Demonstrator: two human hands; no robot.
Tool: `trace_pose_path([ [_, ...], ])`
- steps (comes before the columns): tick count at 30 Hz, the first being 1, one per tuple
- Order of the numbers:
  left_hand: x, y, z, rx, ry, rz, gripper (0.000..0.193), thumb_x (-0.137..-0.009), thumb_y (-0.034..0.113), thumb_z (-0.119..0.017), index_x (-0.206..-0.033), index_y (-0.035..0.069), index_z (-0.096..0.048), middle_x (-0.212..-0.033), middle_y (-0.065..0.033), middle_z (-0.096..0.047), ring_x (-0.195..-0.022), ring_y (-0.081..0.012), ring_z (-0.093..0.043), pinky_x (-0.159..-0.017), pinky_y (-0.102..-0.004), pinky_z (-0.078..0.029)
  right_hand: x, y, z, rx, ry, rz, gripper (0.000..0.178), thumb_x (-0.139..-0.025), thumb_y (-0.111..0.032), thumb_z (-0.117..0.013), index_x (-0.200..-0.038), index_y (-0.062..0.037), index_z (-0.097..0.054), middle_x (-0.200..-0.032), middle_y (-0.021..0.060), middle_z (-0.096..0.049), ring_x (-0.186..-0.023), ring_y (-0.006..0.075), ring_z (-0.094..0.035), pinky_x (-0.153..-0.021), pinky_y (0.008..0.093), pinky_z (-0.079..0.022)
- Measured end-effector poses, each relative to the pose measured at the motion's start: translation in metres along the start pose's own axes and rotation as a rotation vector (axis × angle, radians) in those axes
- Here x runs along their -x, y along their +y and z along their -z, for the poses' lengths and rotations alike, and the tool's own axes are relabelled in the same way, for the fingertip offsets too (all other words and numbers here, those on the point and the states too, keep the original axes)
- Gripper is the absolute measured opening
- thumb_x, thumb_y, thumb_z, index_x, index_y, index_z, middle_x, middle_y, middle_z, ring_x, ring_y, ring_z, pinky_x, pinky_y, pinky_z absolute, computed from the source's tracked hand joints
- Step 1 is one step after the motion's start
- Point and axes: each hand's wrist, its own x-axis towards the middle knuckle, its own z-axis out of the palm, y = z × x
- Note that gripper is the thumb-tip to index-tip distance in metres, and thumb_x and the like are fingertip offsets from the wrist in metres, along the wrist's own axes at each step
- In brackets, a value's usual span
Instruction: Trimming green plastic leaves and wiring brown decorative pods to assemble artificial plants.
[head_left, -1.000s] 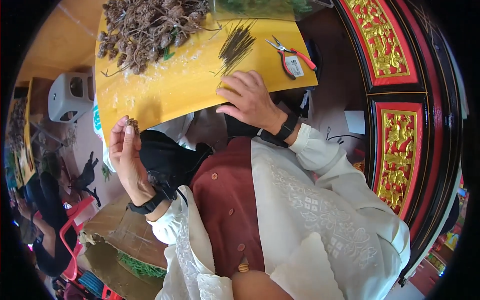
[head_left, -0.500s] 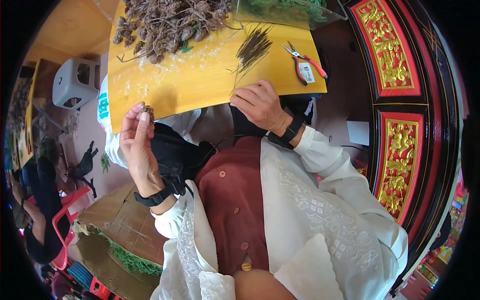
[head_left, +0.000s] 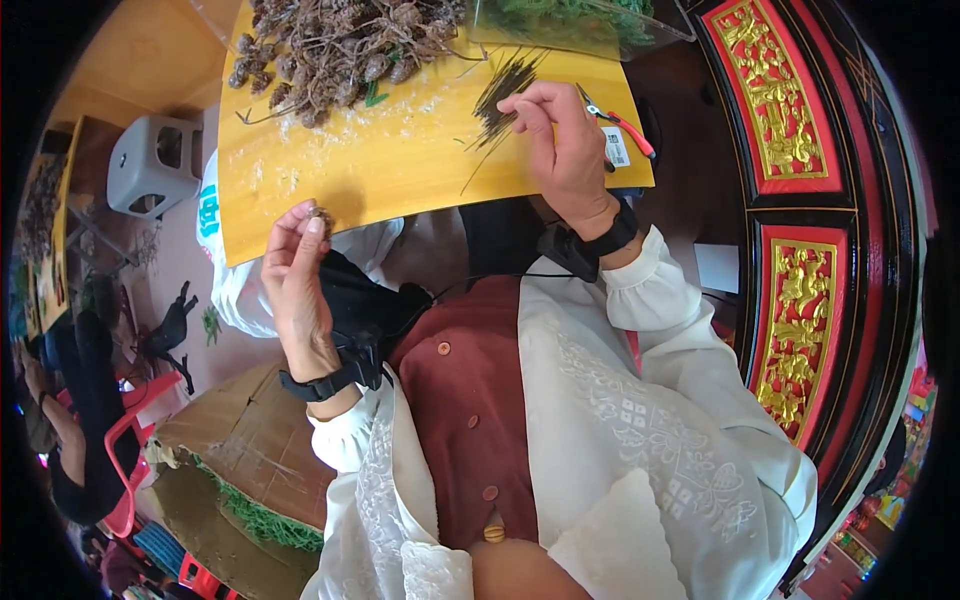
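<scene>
The table (head_left: 400,160) is yellow, the pine cones (head_left: 345,50) brown, the thin sticks (head_left: 508,80) blackish, the pliers (head_left: 635,132) red-handled, the stool (head_left: 150,172) grey, the buttoned top (head_left: 460,380) dark red, the jacket (head_left: 640,420) white with tone-on-tone floral embroidery, the panels (head_left: 797,340) red with gold carving.

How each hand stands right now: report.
Left hand: closed, pinching a small brown cone.
Right hand: at the thin dark sticks; cannot tell whether it holds one.

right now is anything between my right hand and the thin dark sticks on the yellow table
Nothing visible: your right hand is over the right edge of the thin dark sticks, though contact can't be told. The red-handled pliers lie to the right, partly behind it.
</scene>
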Motion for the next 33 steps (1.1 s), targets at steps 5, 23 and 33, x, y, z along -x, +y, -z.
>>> trace_pose_path([
  [5, 0.000, -0.014, -0.006, 0.062, -0.110, 0.141, 0.024, -0.086, 0.013, -0.065, -0.108, 0.005, -0.060, -0.096, -0.0024, -0.063, -0.090, -0.0123, -0.061, -0.075, -0.0222, -0.043, 0.015, -0.003, 0.000, -0.122, -0.089, -0.176, 0.003, -0.092, -0.002, -0.050, -0.094, -0.0008, -0.050, -0.083, 0.0078, -0.064, -0.065, 0.0144, -0.061, -0.060, 0.0237, -0.048],
  [23, -0.006, -0.031, 0.000, 0.102, -0.151, 0.193, 0.024, -0.088, 0.015, -0.063, -0.110, 0.007, -0.059, -0.099, -0.0023, -0.064, -0.092, -0.0125, -0.061, -0.077, -0.0232, -0.045, 0.041, 0.004, -0.013, -0.001, -0.388, 0.223, 0.015, -0.077, 0.000, -0.054, -0.090, -0.0049, -0.059, -0.079, 0.0116, -0.059, -0.077, 0.0319, -0.056, -0.070, 0.0390, -0.045],
  [33, -0.004, -0.025, 0.001, 0.141, -0.128, 0.187, 0.024, -0.089, 0.014, -0.062, -0.111, 0.005, -0.059, -0.099, -0.0034, -0.063, -0.091, -0.0146, -0.062, -0.076, -0.0231, -0.046, 0.015, 0.022, -0.027, 0.046, -0.397, 0.002, 0.013, -0.080, 0.000, -0.051, -0.091, -0.0029, -0.057, -0.078, 0.0152, -0.058, -0.076, 0.0348, -0.058, -0.065, 0.0404, -0.046],
])
